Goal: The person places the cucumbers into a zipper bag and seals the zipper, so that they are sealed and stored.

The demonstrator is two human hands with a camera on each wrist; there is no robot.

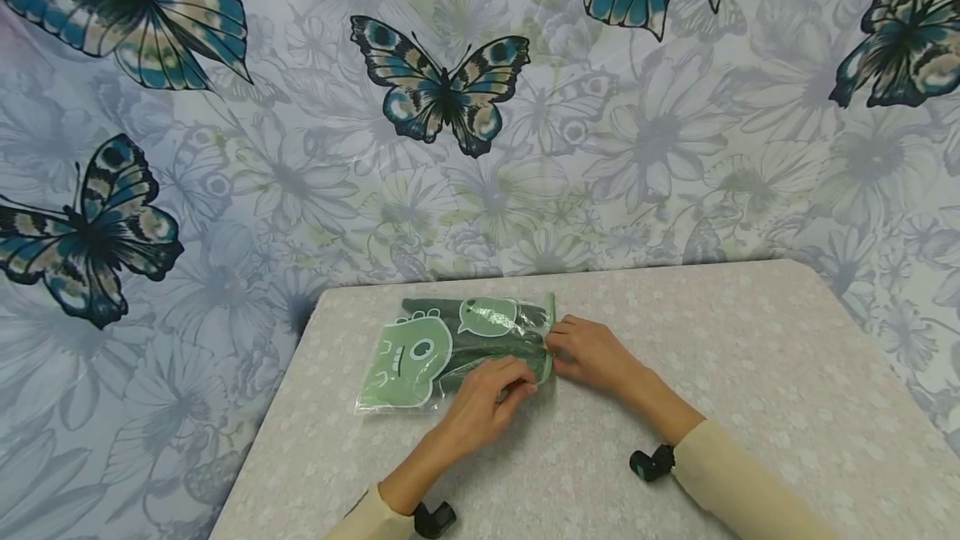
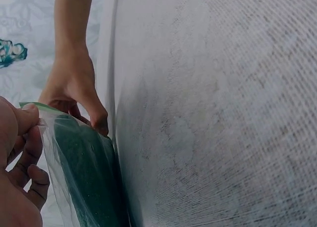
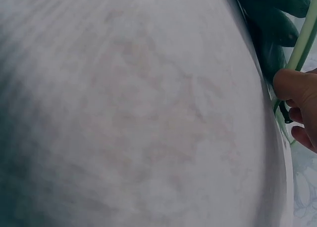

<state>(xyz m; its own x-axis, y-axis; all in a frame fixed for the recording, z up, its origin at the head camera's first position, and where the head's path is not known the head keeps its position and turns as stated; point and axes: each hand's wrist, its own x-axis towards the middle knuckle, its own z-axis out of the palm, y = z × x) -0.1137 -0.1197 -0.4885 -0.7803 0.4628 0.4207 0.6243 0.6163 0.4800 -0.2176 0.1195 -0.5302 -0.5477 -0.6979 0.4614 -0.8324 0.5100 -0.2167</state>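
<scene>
A clear zip bag point(image 1: 402, 367) printed with light green cartoon creatures lies flat on the table. Inside it are several long dark green things point(image 3: 275, 33) with rounded ends. A green strip point(image 3: 303, 41) edges the bag's right-hand mouth. My left hand point(image 1: 480, 402) is over the near right corner; in the left wrist view its thumb and forefinger pinch the clear plastic beside the strip. With thumb and fingers, my right hand point(image 1: 596, 357) pinches the strip midway along that mouth. Its fingertips are partly hidden behind the bag in the left wrist view.
The table point(image 1: 712, 340) has a pale patterned cloth and ends at the back against a wall covering point(image 1: 637, 207) with flowers and butterflies. Small black cameras point(image 1: 652, 463) are worn at both wrists.
</scene>
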